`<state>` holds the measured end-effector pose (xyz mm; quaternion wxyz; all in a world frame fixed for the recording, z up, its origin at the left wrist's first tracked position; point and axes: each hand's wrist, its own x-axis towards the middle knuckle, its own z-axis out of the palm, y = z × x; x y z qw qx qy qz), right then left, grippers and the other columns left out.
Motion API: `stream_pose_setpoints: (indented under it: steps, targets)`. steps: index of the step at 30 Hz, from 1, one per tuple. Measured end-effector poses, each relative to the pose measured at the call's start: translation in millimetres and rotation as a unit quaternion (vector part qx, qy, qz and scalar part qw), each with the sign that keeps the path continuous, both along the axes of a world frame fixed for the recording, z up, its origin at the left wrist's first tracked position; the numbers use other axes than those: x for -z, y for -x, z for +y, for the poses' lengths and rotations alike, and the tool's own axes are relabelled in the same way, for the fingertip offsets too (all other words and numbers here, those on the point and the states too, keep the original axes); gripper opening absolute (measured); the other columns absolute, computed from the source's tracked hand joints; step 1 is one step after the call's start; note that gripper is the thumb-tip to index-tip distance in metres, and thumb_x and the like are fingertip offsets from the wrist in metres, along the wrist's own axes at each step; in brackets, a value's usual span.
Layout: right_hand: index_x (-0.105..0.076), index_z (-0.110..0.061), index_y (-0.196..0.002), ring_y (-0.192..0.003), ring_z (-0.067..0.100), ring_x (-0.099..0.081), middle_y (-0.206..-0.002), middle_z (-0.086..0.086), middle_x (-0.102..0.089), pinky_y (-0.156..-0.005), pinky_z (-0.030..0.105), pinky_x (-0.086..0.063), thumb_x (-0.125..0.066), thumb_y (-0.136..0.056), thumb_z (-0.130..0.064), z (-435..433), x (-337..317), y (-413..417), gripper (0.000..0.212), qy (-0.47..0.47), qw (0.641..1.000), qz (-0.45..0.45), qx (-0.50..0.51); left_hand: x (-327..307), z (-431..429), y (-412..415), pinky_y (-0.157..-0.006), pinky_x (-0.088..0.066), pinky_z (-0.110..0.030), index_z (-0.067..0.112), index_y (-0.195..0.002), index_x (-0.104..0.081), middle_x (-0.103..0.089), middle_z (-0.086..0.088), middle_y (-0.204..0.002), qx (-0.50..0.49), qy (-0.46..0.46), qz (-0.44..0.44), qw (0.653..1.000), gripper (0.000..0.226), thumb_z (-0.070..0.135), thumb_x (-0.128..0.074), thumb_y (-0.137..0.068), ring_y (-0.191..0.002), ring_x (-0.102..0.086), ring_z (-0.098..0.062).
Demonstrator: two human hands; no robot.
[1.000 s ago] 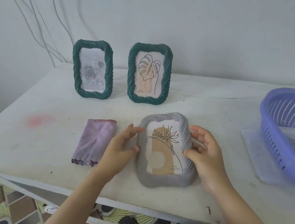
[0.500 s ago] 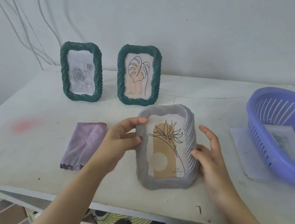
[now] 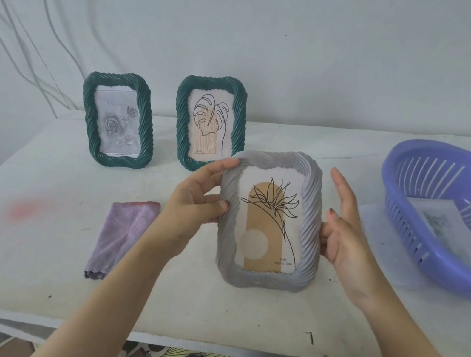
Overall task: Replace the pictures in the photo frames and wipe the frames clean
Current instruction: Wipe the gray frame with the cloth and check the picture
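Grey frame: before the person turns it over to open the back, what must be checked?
1. Left hand grips the grey frame: ok.
2. Right hand steadies its right edge: ok.
3. Old picture removed: not ok, still inside.
4. Purple cloth within reach: ok, on the table.
5. Replacement ready: cannot tell; a sheet lies in the blue basket.
6. Back fastening: cannot tell, hidden.

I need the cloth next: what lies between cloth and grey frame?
Only the left hand, gripping the grey frame, right of the cloth; head view.
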<state>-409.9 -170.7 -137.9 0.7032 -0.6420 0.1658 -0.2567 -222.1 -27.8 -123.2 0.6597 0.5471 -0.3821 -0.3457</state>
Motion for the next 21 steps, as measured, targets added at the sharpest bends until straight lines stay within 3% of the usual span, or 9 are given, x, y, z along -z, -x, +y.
stream_pose_setpoints:
  steps: [2, 5, 9, 14, 18, 21]
  targets:
    - [-0.026, -0.060, -0.129, -0.077, 0.010, -0.064, -0.089, -0.007, -0.069, -0.070, 0.020, -0.047, -0.052, -0.074, -0.055, -2.7, -3.6, 1.1, 0.061, 0.015, 1.000, -0.008, -0.003, -4.0, -2.6, -1.4, -0.065, -0.052, -0.025, 0.024, -0.122, -0.052, -0.063, 0.006, -0.114, 0.011, 0.010, -0.001, 1.000, 0.058, -0.006, -0.050, -0.074, -0.081, -0.065, -0.012]
    - [-0.025, -0.055, -0.132, -0.073, 0.003, -0.061, -0.085, -0.015, -0.067, -0.069, 0.019, -0.046, -0.047, -0.080, -0.051, -8.9, -11.6, 0.3, 0.056, 0.022, 0.999, -0.030, -0.010, -11.8, -8.9, -4.8, -0.066, -0.052, -0.026, 0.023, -0.123, -0.050, -0.062, 0.004, -0.112, 0.020, 0.021, -0.013, 0.999, 0.057, -0.007, -0.049, -0.075, -0.079, -0.064, -0.012]
    - [-0.030, -0.051, -0.132, -0.118, 0.005, -0.053, -0.133, -0.020, -0.052, -0.085, 0.026, -0.045, -0.049, -0.083, -0.052, -20.1, -25.7, -6.0, 0.053, 0.016, 0.998, -0.050, -0.015, -20.7, -24.3, -6.1, -0.065, -0.052, -0.028, 0.028, -0.124, -0.047, -0.065, 0.006, -0.102, 0.044, 0.024, -0.031, 0.998, 0.062, -0.009, -0.049, -0.075, -0.074, -0.064, -0.012]
    - [-0.034, -0.047, -0.132, -0.122, 0.007, -0.049, -0.135, -0.019, -0.048, -0.085, 0.026, -0.047, -0.041, -0.086, -0.041, -34.2, -28.1, -15.1, 0.047, 0.021, 0.997, -0.063, 0.031, -24.4, -46.6, -10.9, -0.064, -0.051, -0.027, 0.029, -0.124, -0.049, -0.064, 0.005, -0.101, 0.040, 0.030, -0.031, 0.998, 0.064, -0.011, -0.047, -0.074, -0.071, -0.063, -0.011]
    - [-0.031, -0.053, -0.131, -0.128, 0.008, -0.044, -0.142, -0.019, -0.040, -0.091, 0.033, -0.043, -0.053, -0.071, -0.072, -43.1, -20.7, -20.9, 0.067, 0.035, 0.997, -0.052, 0.046, -23.9, -61.6, -17.3, -0.064, -0.052, -0.027, 0.029, -0.126, -0.050, -0.064, 0.005, -0.104, 0.043, 0.029, -0.037, 0.998, 0.065, -0.012, -0.045, -0.075, -0.072, -0.063, -0.011]
    - [-0.031, -0.057, -0.129, -0.125, 0.015, -0.049, -0.140, -0.016, -0.045, -0.093, 0.035, -0.046, -0.046, -0.075, -0.073, -53.5, -20.9, -25.5, 0.059, 0.030, 0.998, -0.052, 0.024, -24.1, -71.7, -23.7, -0.065, -0.053, -0.027, 0.030, -0.125, -0.050, -0.066, 0.007, -0.106, 0.044, 0.028, -0.035, 0.998, 0.065, -0.011, -0.046, -0.075, -0.072, -0.063, -0.010]
